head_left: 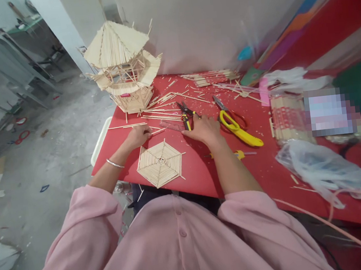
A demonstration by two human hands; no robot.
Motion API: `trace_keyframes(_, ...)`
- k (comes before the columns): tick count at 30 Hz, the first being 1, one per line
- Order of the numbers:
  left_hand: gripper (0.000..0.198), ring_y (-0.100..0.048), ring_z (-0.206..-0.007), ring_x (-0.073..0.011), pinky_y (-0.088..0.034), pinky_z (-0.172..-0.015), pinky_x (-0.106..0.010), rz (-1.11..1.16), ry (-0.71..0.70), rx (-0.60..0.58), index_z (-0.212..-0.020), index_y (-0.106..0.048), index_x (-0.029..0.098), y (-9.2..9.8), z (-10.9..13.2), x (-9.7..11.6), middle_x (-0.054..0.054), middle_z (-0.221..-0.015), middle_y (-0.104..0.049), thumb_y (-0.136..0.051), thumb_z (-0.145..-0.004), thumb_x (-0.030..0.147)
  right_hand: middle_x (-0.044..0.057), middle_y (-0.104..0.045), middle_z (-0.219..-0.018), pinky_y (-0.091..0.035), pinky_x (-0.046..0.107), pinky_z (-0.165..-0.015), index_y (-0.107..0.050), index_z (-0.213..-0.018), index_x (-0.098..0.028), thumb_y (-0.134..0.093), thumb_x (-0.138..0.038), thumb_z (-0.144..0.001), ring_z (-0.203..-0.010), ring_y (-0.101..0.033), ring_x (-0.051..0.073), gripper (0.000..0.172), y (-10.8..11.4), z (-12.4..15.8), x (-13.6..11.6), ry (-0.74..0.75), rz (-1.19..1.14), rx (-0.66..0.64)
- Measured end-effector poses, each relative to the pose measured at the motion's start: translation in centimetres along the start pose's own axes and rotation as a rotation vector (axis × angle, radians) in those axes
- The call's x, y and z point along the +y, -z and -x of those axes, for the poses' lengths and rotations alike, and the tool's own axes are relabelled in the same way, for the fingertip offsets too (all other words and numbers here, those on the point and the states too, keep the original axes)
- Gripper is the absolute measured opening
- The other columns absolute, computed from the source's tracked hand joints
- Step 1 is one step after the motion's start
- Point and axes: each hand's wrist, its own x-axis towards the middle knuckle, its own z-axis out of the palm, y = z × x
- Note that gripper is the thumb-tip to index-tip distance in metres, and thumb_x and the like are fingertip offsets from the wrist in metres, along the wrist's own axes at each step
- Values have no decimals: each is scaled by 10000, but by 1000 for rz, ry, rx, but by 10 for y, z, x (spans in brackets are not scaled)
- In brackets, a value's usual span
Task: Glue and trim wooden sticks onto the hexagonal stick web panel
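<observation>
My left hand (139, 136) is closed at the table's left side, its fingers pinching a thin wooden stick (158, 131) that points right. My right hand (203, 128) reaches over the black and yellow pliers (185, 119), fingers at their handles; whether it grips them is unclear. A clear ruler-like strip (171, 125) lies between the hands. Nearer my body, a flat hexagonal panel of sticks (160, 163) rests on the red table (197, 172). Loose sticks (162, 116) are spread beyond the hands.
A tiered stick model (122, 68) stands at the back left. Yellow-handled scissors (238, 131) and a yellow tool (239, 154) lie right of my right hand. Farther right are packaged sticks (290, 117), a plastic bag (322, 165) and a pink cord (332, 224).
</observation>
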Motion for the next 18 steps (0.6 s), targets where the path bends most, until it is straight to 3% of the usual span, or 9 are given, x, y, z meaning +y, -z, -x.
trace_keyframes(5,128,-617,-749,-193,-395,-663,-289,-238,10,71,-734,-609,204,2,22,-8,-41,-793,-710,-618,-837,128,348,-544,-1501,-450,626,-1068,-441,-1592,-42,-674,-608,-910,-1382,-525,502,916,2,6,-1,-1,9,-13)
trace_keyframes(8,140,-614,-782,-210,-383,-680,-313,-287,-19,103,-747,-601,203,0,36,-9,-69,-852,-719,-613,-877,151,307,-534,-1538,-447,609,-1073,-526,-1544,-85,-648,-490,-957,-1393,-517,474,724,3,16,-7,56,-17,116)
trace_keyframes(10,126,-612,-781,-209,-380,-679,-315,-261,-25,116,-762,-620,203,-1,43,-10,-68,-860,-722,-613,-877,153,243,-619,-1473,-470,552,-1059,-613,-1484,-138,-589,-376,-990,-1349,-568,417,548,3,22,-12,151,-73,177)
trace_keyframes(14,120,-589,-735,-185,-385,-676,-307,-197,-28,102,-759,-654,199,-4,48,-9,-45,-816,-706,-622,-870,167,101,-786,-1245,-534,434,-956,-772,-1285,-270,-556,-323,-1004,-1146,-706,300,359,-1,27,-28,359,-274,31)
trace_keyframes(18,130,-571,-701,-165,-405,-679,-299,-101,-74,75,-753,-670,193,-5,47,-6,-29,-774,-692,-631,-876,183,68,-804,-1237,-551,409,-912,-817,-1168,-295,-642,-309,-966,-1122,-729,284,267,-5,26,-43,458,-349,-62)
